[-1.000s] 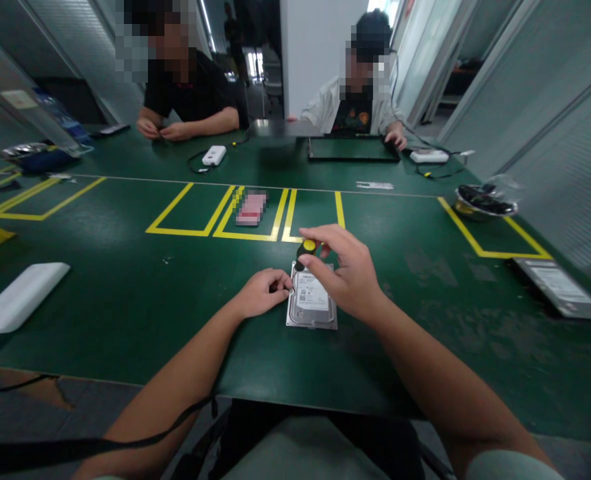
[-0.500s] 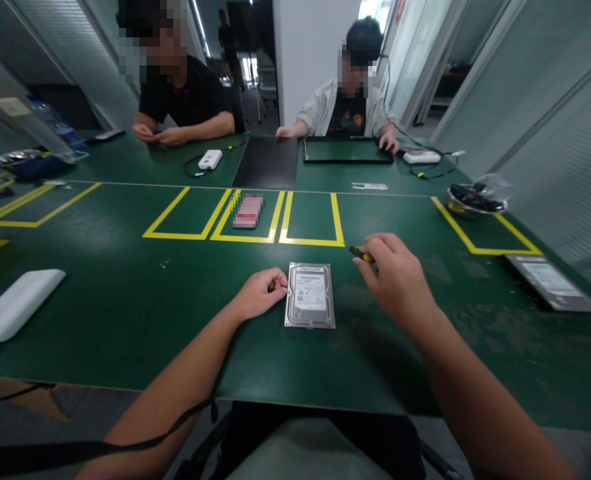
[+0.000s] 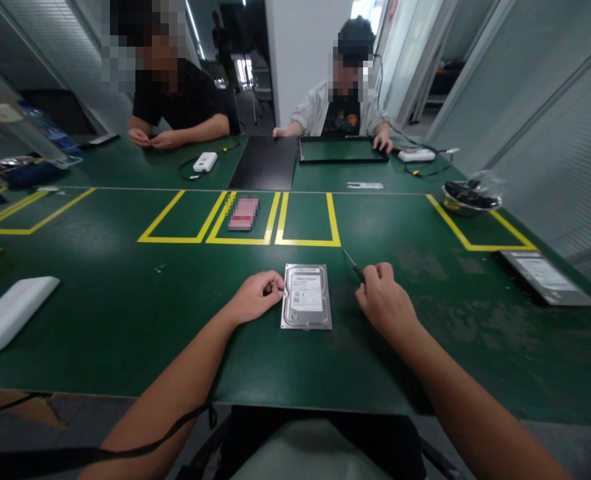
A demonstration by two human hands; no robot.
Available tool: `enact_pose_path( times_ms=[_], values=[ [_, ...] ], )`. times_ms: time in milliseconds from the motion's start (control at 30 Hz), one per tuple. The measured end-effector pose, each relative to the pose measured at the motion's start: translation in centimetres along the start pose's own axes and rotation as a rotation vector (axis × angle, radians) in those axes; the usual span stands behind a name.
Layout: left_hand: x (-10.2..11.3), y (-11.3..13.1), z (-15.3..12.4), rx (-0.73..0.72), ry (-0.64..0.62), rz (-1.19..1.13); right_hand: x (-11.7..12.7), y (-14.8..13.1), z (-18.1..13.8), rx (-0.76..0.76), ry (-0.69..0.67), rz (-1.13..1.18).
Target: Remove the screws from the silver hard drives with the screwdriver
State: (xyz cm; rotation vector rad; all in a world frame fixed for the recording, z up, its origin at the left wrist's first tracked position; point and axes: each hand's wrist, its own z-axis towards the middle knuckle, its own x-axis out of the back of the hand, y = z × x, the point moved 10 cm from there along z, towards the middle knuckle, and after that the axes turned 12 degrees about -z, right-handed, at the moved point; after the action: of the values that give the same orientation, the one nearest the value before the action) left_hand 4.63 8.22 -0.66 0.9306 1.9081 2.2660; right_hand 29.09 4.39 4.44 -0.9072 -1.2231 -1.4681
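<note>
A hard drive with a white label lies flat on the green table in front of me. My left hand rests at its left edge, fingers curled and thumb against them. The fingertips seem to touch the drive's side; whether anything is pinched there I cannot make out. To the right of the drive, my right hand is closed around the handle of a screwdriver. Its thin metal shaft points up and left, away from me, and its tip is clear of the drive. Most of the handle is hidden in my fingers.
A second hard drive lies at the right, near a metal bowl of dark parts. Yellow tape outlines mark the table; one holds a pink object. A white case lies left. Two people sit opposite, near a black panel.
My right hand has come down and nearer to me, and the screwdriver has turned so that its shaft now shows pointing forward-left. My left hand stays beside the drive. The view has shifted slightly.
</note>
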Motion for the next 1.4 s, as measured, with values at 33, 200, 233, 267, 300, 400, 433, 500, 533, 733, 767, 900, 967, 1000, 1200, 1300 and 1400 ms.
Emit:
enact_pose_path(
  times_ms=[33,200,233,267,300,400,433,500,533,733,767,900,967,1000,1200,1300,1400],
  values=[
    [0.0,0.0,0.0,-0.002,-0.003,0.002,-0.4,0.2,0.1,-0.018,-0.019,0.004],
    [-0.1,0.1,-0.1,-0.003,-0.017,0.003,-2.0,0.4,0.3,-0.036,-0.098,-0.009],
    [-0.1,0.1,-0.1,-0.004,-0.018,0.003,-2.3,0.4,0.3,-0.034,-0.115,-0.017],
    [-0.1,0.1,-0.1,-0.004,-0.017,0.003,-2.5,0.3,0.2,-0.029,-0.131,-0.024],
    [-0.1,0.2,-0.1,-0.003,-0.017,0.005,-2.6,0.3,0.2,-0.024,-0.141,-0.028],
    [-0.1,0.2,-0.1,-0.003,-0.017,0.012,-2.0,0.4,0.1,-0.002,-0.073,-0.025],
    [-0.1,0.1,-0.1,-0.003,-0.017,0.013,-1.4,0.4,0.1,0.011,-0.010,-0.020],
    [-0.1,0.0,-0.1,-0.001,-0.017,0.011,0.0,0.4,0.0,0.048,0.150,0.020],
    [-0.1,0.0,-0.1,0.000,-0.018,0.008,0.7,0.2,-0.2,0.082,0.226,0.064],
    [-0.1,0.2,-0.1,-0.005,-0.008,-0.006,1.7,-3.3,-2.1,0.400,0.301,0.502],
    [-0.1,0.3,-0.1,-0.006,-0.006,-0.013,1.5,-4.1,-2.4,0.445,0.265,0.536],
    [-0.1,0.4,-0.1,-0.013,-0.002,-0.024,0.8,-5.9,-3.0,0.502,0.141,0.537],
    [0.0,0.4,-0.1,-0.011,0.001,-0.018,0.5,-6.0,-2.8,0.494,0.101,0.507],
    [0.0,0.3,-0.1,-0.009,0.001,-0.015,0.4,-5.9,-2.8,0.497,0.084,0.496],
    [0.0,0.0,-0.1,-0.007,0.003,-0.012,0.1,-6.6,-3.2,0.604,0.026,0.471],
    [0.0,0.0,-0.2,-0.006,0.010,-0.014,0.1,-6.7,-3.4,0.630,0.035,0.471],
    [0.1,0.1,-0.2,-0.003,0.010,-0.033,0.0,-6.7,-3.4,0.634,0.052,0.484]
  ],
)
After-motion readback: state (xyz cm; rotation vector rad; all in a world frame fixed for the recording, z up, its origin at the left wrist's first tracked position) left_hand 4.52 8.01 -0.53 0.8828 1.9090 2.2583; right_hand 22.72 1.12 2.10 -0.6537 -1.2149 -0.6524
